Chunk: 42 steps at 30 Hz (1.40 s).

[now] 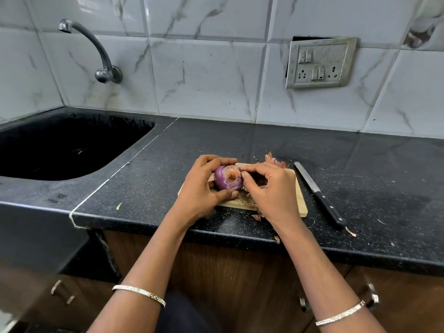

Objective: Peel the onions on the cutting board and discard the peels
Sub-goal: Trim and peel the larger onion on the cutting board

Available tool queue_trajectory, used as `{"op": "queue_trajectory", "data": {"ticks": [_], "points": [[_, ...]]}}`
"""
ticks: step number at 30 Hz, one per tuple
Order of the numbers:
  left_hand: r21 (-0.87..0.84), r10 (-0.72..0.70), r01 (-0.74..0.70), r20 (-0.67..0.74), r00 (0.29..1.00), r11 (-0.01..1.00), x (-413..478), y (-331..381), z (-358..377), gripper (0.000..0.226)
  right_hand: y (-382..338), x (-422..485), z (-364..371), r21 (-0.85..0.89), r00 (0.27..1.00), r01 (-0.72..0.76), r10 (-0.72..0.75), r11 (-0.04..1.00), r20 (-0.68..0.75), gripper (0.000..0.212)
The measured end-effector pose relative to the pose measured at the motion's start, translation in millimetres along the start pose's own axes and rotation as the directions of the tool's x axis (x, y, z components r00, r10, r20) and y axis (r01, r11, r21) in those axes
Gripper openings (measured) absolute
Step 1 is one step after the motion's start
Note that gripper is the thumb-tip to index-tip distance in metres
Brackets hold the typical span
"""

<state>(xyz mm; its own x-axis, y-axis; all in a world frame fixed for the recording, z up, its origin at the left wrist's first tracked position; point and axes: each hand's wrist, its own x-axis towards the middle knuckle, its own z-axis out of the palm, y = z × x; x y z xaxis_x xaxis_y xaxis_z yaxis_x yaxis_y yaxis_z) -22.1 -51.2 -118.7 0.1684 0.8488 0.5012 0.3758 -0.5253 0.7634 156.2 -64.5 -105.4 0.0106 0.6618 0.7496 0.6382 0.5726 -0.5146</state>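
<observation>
Fingers (216, 162) of the left hand (199, 188) curl around the purple onion (227, 180), just above the cutting board (298, 188); the right hand (269, 188) pinches its skin. Peels (276, 161) and a knife (319, 195) lie on the black speckled counter (144, 188), with the sink (125, 140) at the left and marble tiles (211, 78) behind.

The onion (227, 180) is glossy purple with pale streaks and an orange-brown root centre. The cutting board (299, 195) under it is pale yellowish wood. Behind the board lie reddish-pink peels (275, 161). Right of the board, the knife (319, 194) has a silver blade and a black handle with silver rivets. The worktop (240, 140) is black, speckled with fine white flecks; left of the board it carries one lime-green speck (118, 206). The sink (72, 145) is black. The wall tiles (204, 75) are white with grey marble veining. The switch plate (320, 62) is silver-grey, and the tap (96, 49) is grey metal. The cabinet (240, 272) is dark brown woodgrain.
</observation>
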Motion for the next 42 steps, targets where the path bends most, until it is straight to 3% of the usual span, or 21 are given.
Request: {"op": "queue_trajectory", "data": {"ticks": [3,6,12,24,30,42], "points": [[0.034,-0.002,0.004,-0.050,0.999,0.999,-0.9,2.2,0.4,0.069,-5.9,-0.7,-1.3,0.006,0.998,0.062,-0.062,0.998,0.024,0.015],[-0.039,-0.046,0.044,-0.074,0.996,0.998,-1.6,3.1,1.6,0.068,-5.9,-0.8,0.2,0.005,0.994,0.092,-0.092,0.996,0.054,0.020],[0.010,-0.050,0.051,-0.102,0.994,0.999,-1.7,4.6,1.2,0.064,-3.3,0.6,0.6,0.076,0.999,0.036,-0.039,0.996,0.036,0.013],[0.008,-0.044,0.045,-0.096,0.994,0.999,-1.7,4.8,1.0,0.062,-7.0,0.5,2.8,-0.045,1.000,0.005,-0.004,0.999,0.026,0.007],[-0.027,-0.063,0.061,-0.100,0.993,0.998,-1.9,3.7,2.1,0.061,-5.6,-0.6,-2.1,0.087,0.997,-0.061,0.056,0.994,0.055,0.014],[-0.043,-0.053,0.049,-0.087,0.995,0.998,-1.8,3.5,1.3,0.063,-4.6,-1.0,6.4,-0.157,0.999,0.043,-0.041,0.987,0.015,0.005]]}}
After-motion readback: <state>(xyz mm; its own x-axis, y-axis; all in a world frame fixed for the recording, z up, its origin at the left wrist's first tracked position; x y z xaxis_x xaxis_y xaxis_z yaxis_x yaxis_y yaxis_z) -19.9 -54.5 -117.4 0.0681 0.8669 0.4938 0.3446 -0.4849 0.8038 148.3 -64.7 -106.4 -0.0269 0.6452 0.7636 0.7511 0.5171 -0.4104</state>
